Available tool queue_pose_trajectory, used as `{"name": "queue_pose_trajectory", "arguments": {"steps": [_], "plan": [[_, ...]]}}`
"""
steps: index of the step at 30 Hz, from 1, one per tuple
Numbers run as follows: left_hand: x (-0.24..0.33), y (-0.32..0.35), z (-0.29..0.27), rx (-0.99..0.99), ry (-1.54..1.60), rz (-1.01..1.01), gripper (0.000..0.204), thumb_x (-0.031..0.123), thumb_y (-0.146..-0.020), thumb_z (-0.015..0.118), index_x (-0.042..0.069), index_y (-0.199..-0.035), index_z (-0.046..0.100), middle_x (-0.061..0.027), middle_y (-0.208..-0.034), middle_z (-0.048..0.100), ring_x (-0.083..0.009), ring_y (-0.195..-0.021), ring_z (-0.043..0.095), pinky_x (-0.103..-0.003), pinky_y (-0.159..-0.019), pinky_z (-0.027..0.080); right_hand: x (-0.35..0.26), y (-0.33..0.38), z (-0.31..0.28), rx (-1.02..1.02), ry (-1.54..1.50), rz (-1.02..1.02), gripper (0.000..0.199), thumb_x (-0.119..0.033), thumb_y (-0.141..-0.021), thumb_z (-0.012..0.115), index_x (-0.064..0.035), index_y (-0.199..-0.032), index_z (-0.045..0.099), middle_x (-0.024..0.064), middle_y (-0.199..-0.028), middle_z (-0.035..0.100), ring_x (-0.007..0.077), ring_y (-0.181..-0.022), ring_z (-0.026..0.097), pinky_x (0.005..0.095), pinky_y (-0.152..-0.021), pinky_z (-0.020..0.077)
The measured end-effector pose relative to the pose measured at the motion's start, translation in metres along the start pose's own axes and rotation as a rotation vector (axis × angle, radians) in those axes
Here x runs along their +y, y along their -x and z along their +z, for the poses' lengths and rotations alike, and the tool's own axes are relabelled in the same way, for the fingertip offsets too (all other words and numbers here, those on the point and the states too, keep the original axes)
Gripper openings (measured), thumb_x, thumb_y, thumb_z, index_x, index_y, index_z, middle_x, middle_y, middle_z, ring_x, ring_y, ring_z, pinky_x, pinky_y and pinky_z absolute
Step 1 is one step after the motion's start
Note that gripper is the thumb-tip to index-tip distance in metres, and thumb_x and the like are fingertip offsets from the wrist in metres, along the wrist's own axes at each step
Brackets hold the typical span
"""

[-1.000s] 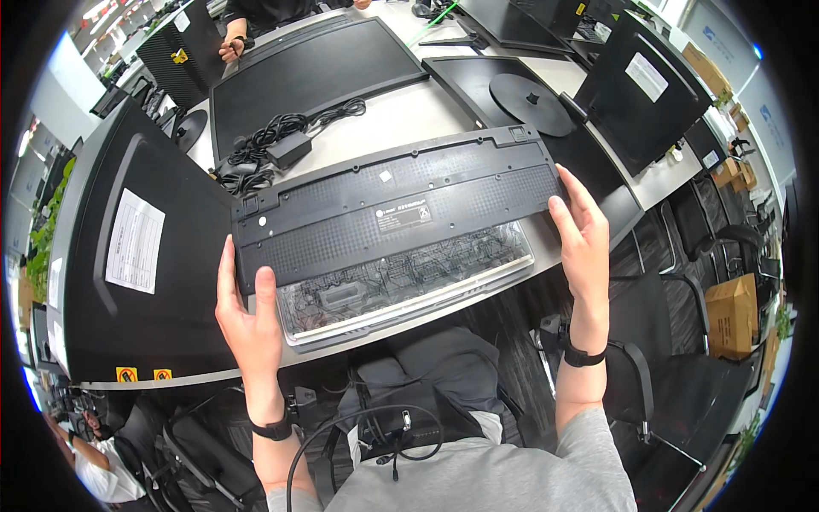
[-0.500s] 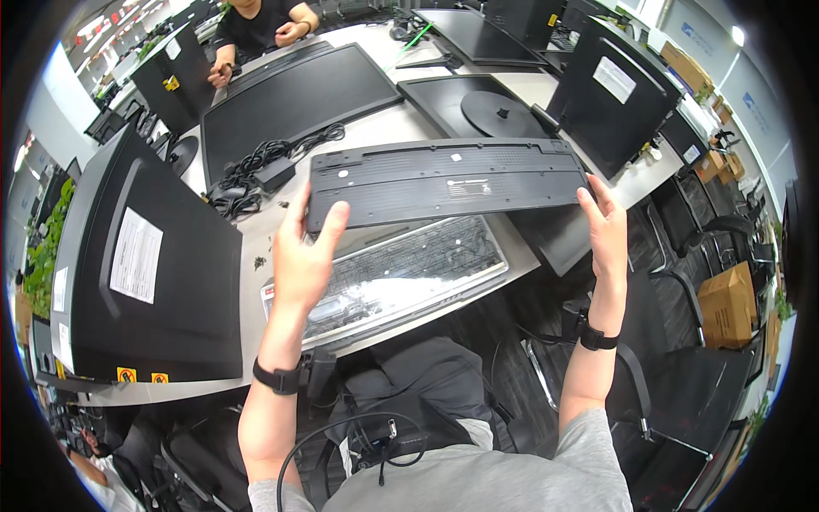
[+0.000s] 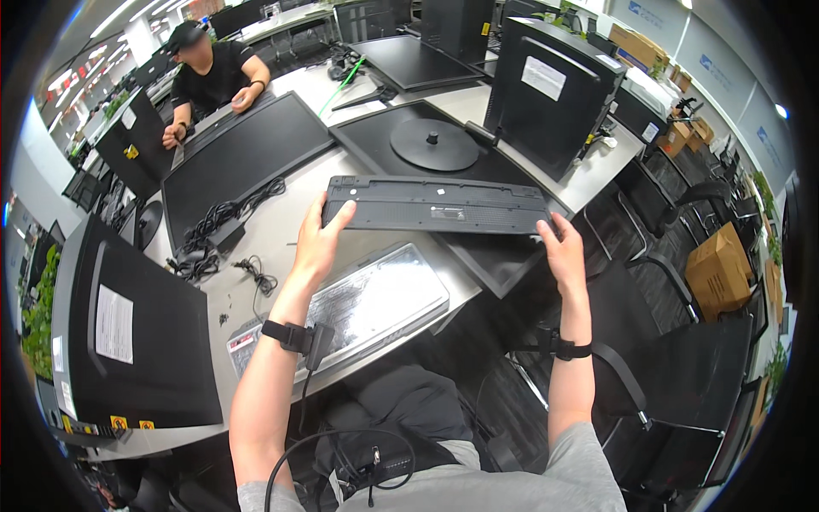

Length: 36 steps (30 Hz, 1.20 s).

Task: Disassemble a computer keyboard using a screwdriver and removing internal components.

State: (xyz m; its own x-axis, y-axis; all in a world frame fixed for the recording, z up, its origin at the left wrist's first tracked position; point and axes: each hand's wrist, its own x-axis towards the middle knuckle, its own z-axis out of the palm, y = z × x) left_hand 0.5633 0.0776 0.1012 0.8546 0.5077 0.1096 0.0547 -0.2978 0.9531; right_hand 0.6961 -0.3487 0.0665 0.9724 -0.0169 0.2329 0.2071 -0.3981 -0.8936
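Between my hands I hold a black keyboard [image 3: 401, 211] in the air, its underside with a small label facing me. My left hand [image 3: 322, 239] grips its left end, thumb on the underside. The right end is held by my right hand [image 3: 563, 250], thumb at the lower corner. Below and nearer me, on the table, lies a keyboard box [image 3: 375, 290] with a shiny clear top, partly hidden by my left forearm. Behind the held keyboard, a round monitor stand base [image 3: 435, 147] rests on a flat black monitor [image 3: 367, 128].
Computer towers stand at left [image 3: 136, 324] and at back right [image 3: 546, 94]. Bundled black cables [image 3: 209, 239] lie beside another flat monitor [image 3: 247, 166]. Across the table sits a person [image 3: 209, 81] in a black shirt. Chairs and a cardboard box [image 3: 719, 271] are at right.
The view has shifted, with more of the room and the person across now showing. I still hold the keyboard at both ends, and a small cable by the box has come into view.
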Motion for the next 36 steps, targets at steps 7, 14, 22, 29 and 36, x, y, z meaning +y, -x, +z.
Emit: {"name": "queue_pose_trajectory", "arguments": {"steps": [7, 14, 22, 29, 36], "plan": [[-0.016, -0.012, 0.015, -0.038, 0.06, -0.055, 0.105, 0.057, -0.099, 0.078, -0.009, -0.171, 0.038, -0.0265, -0.172, 0.045, -0.0337, -0.162, 0.042, -0.043, -0.134, 0.031, 0.015, -0.006, 0.011, 0.045, 0.156, -0.018, 0.078, -0.046, -0.102, 0.081, 0.0128, -0.15, 0.062, 0.0303, -0.15, 0.068, 0.0391, -0.141, 0.067, 0.0428, -0.119, 0.05], [-0.031, -0.024, 0.022, -0.044, 0.088, -0.037, 0.106, 0.057, -0.1, 0.077, -0.008, -0.172, 0.036, -0.0259, -0.175, 0.041, -0.0338, -0.164, 0.039, -0.044, -0.135, 0.03, 0.022, -0.011, 0.017, -0.014, 0.19, 0.051, 0.085, -0.052, -0.102, 0.078, 0.0137, -0.152, 0.059, 0.0319, -0.157, 0.063, 0.0413, -0.148, 0.061, 0.0433, -0.124, 0.0457], [-0.035, -0.028, 0.02, -0.06, 0.062, -0.003, 0.102, 0.059, -0.103, 0.073, -0.007, -0.172, 0.036, -0.0274, -0.175, 0.04, -0.0355, -0.165, 0.037, -0.044, -0.136, 0.028, 0.03, -0.01, 0.023, 0.024, 0.23, 0.017, 0.083, -0.051, -0.104, 0.078, 0.0136, -0.153, 0.059, 0.0319, -0.151, 0.067, 0.0378, -0.144, 0.065, 0.0425, -0.122, 0.0469], [-0.023, -0.012, -0.004, -0.009, -0.065, 0.027, 0.102, 0.063, -0.107, 0.067, -0.007, -0.173, 0.033, -0.0317, -0.175, 0.041, -0.0405, -0.166, 0.038, -0.046, -0.134, 0.033, 0.036, -0.011, 0.015, -0.06, 0.251, 0.043, 0.087, -0.053, -0.104, 0.078, 0.0129, -0.157, 0.056, 0.0338, -0.16, 0.06, 0.0414, -0.152, 0.056, 0.0442, -0.127, 0.042], [-0.017, 0.156, -0.111, 0.155, -0.648, 0.169, 0.083, 0.032, -0.101, 0.083, -0.003, -0.166, 0.046, -0.0281, -0.165, 0.054, -0.0437, -0.152, 0.053, -0.049, -0.127, 0.041, -0.042, 0.056, 0.004, 0.099, 0.159, -0.292, 0.045, -0.016, -0.111, 0.069, 0.0027, -0.151, 0.066, 0.0172, -0.153, 0.069, 0.0279, -0.141, 0.065, 0.0405, -0.12, 0.0465]]}}
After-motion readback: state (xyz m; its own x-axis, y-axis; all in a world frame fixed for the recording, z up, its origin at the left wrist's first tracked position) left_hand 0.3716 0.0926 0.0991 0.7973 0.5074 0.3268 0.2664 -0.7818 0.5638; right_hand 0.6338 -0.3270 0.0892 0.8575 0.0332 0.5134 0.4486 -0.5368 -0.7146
